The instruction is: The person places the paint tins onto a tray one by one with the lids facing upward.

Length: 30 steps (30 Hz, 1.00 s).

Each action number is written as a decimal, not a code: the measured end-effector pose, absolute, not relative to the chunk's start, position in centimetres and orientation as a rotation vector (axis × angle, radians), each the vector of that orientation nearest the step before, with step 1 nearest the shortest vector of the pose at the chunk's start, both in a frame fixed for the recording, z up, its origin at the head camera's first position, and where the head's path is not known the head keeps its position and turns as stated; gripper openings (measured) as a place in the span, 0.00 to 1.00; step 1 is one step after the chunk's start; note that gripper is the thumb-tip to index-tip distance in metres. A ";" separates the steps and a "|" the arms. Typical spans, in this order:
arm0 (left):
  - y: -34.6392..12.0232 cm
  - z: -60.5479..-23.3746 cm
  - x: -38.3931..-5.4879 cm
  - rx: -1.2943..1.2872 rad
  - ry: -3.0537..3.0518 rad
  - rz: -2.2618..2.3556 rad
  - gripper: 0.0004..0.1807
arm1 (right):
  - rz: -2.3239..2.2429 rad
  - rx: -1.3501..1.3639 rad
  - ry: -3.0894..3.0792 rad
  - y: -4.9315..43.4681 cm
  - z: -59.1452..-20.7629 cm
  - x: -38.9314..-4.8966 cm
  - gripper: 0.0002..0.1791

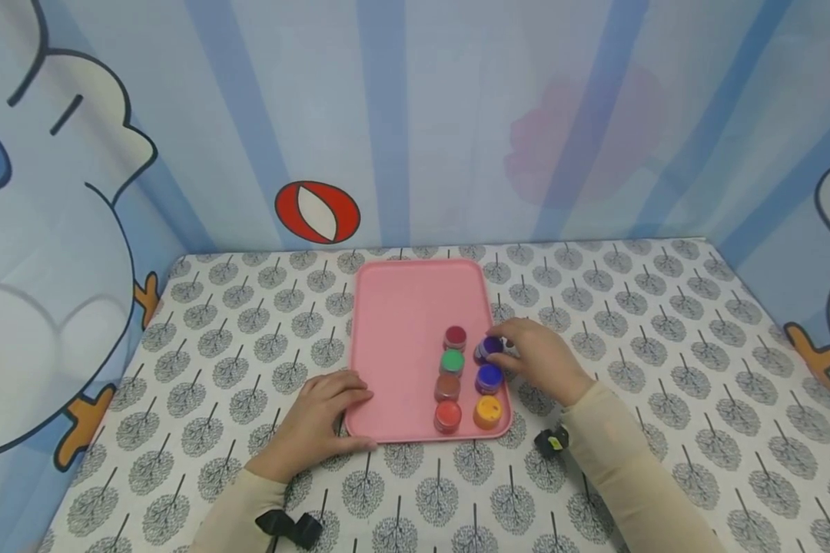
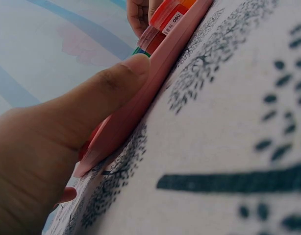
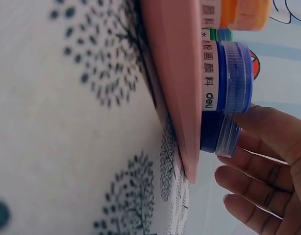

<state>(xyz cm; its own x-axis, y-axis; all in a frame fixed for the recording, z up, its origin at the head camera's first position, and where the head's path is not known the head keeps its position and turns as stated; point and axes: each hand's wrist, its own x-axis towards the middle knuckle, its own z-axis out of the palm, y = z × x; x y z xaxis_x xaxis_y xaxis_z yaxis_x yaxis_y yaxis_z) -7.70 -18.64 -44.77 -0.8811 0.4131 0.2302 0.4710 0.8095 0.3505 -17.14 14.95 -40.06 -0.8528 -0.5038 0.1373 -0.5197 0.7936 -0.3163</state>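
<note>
My right hand (image 1: 542, 361) pinches the lid of a dark purple paint jar (image 1: 486, 351) between thumb and forefinger; the other fingers stay off it in the right wrist view. This jar stands in the right column on a pink tray (image 1: 396, 315), just behind a blue jar (image 1: 489, 378) and a yellow jar (image 1: 487, 412). To its left, a second column holds a dark red jar (image 1: 455, 338), a green one (image 1: 453, 362), a brown one (image 1: 447, 387) and a red one (image 1: 447, 416). My left hand (image 1: 321, 418) touches the tray's near left edge, fingers extended, thumb at the rim.
A white cloth with a tree print (image 1: 249, 369) covers the table under the tray. Behind it hangs a blue striped backdrop (image 1: 443, 130) with cartoon figures. A black wrist strap (image 1: 290, 528) sits on the left sleeve, and a black device (image 1: 552, 442) is by the right wrist.
</note>
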 end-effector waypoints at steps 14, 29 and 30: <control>-18.7 -44.8 -7.7 -0.700 -2.840 -0.612 0.40 | 0.501 0.837 -2.960 14.2 -39.7 -17.5 0.20; -18.7 -44.9 -7.7 -0.721 -2.807 -0.604 0.39 | 0.463 0.840 -2.988 14.0 -39.8 -17.8 0.22; -18.7 -44.9 -7.8 -0.723 -2.806 -0.599 0.39 | 0.463 0.840 -2.991 14.0 -39.8 -17.7 0.22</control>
